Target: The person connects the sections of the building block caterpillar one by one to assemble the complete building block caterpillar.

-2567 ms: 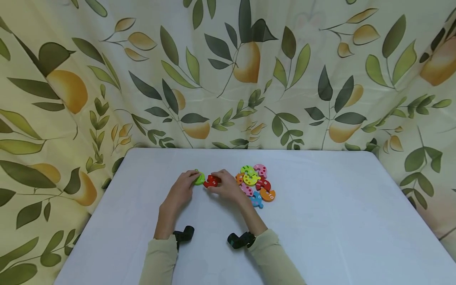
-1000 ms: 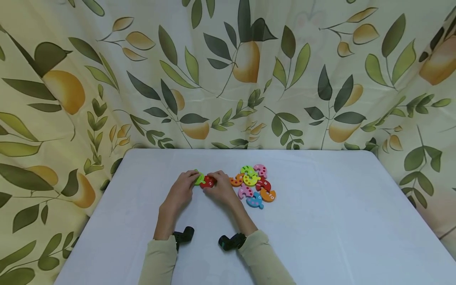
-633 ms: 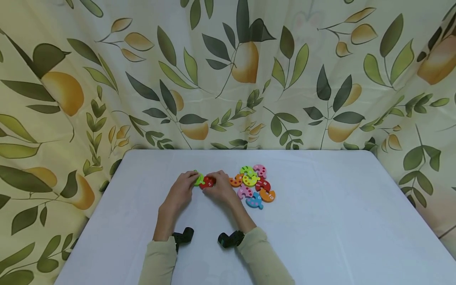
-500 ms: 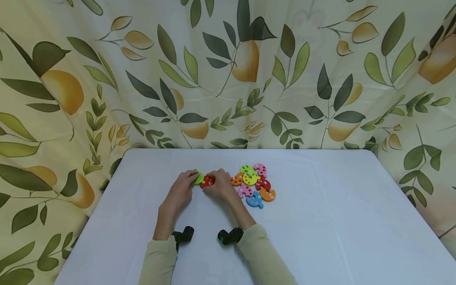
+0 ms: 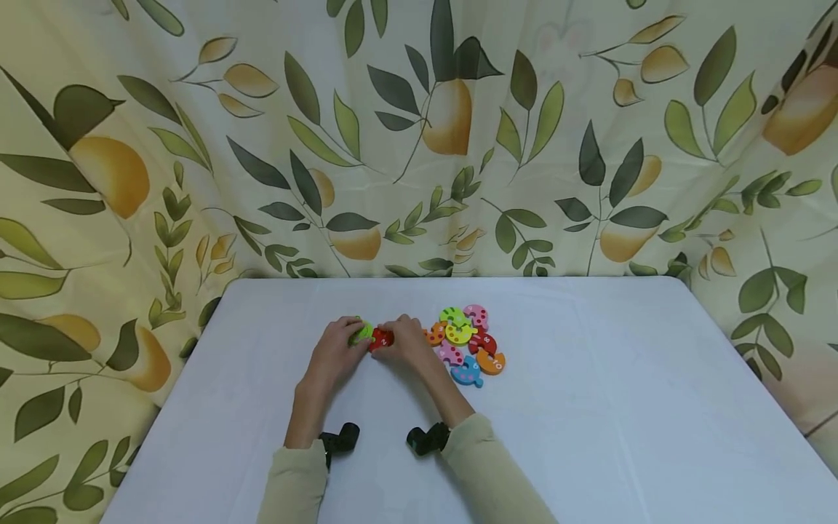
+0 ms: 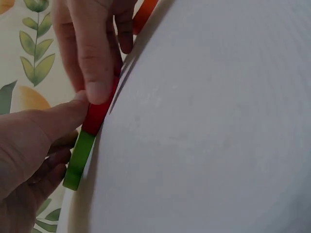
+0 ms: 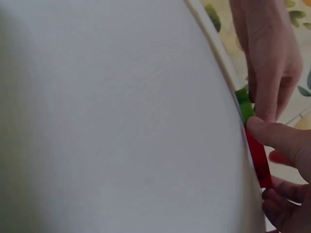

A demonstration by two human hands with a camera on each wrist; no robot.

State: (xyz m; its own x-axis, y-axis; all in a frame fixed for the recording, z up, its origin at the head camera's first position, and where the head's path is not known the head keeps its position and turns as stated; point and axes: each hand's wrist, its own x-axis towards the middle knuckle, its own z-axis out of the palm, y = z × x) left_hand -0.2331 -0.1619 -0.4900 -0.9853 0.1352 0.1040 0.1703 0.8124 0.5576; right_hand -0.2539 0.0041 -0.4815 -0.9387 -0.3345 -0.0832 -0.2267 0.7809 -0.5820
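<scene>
My left hand (image 5: 337, 348) holds a flat green puzzle piece (image 5: 364, 333) on the white table, with its fingertips at the piece's far side. In the left wrist view its thumb reaches over to the red puzzle piece (image 6: 99, 114), which meets the green puzzle piece (image 6: 79, 160) end to end. My right hand (image 5: 407, 342) pinches this red puzzle piece (image 5: 380, 338), marked with a white 2, between thumb and fingers. The right wrist view shows the red puzzle piece (image 7: 257, 155) lying flat, and the hands partly cover both pieces.
Right of the hands lies a cluster of similar pieces: a yellow piece (image 5: 460, 334), a blue piece (image 5: 466, 372), an orange piece (image 5: 491, 362) and several others, some overlapping. The white table (image 5: 589, 407) ends at a patterned curtain (image 5: 524, 182) behind.
My right hand has moved left with the red puzzle piece until it meets the green one. More recently, my left thumb has shifted right, toward the red piece.
</scene>
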